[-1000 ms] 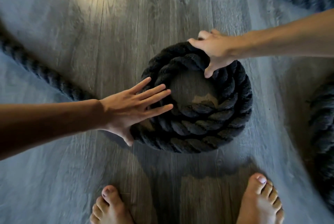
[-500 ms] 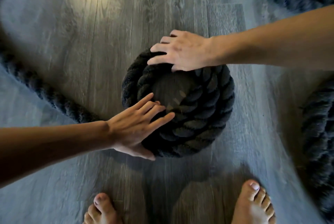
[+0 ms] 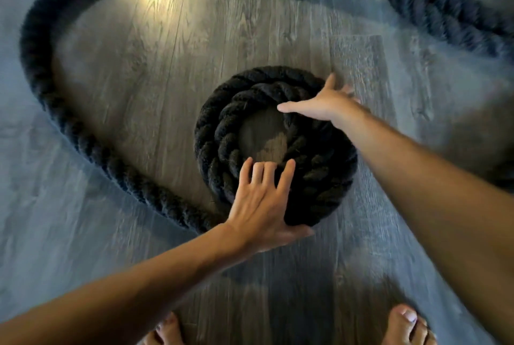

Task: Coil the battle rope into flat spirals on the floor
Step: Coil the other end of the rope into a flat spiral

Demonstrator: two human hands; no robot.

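Observation:
A thick black battle rope lies wound into a small flat spiral [image 3: 222,133] of about two turns in the middle of the wooden floor, with a bare patch of floor at its centre. My left hand [image 3: 261,205] presses flat on the near edge of the spiral, fingers spread and straight, thumb against the outer turn. My right hand [image 3: 325,102] lies open across the far right of the spiral, thumb pointing left over the inner turn. The loose rope [image 3: 36,47] leaves the spiral at the near left and sweeps in a wide loop round the left and the top.
The loose rope continues across the top and down the upper right [image 3: 434,8]. More dark rope shows at the right edge [image 3: 507,175]. My bare feet [image 3: 403,325] stand at the bottom edge. Grey wood planks [image 3: 139,66] show inside the loop.
My left hand slid from the spiral's left side round to its near edge. My right hand moved from the far top to the far right. The view shifted, showing the whole loose loop.

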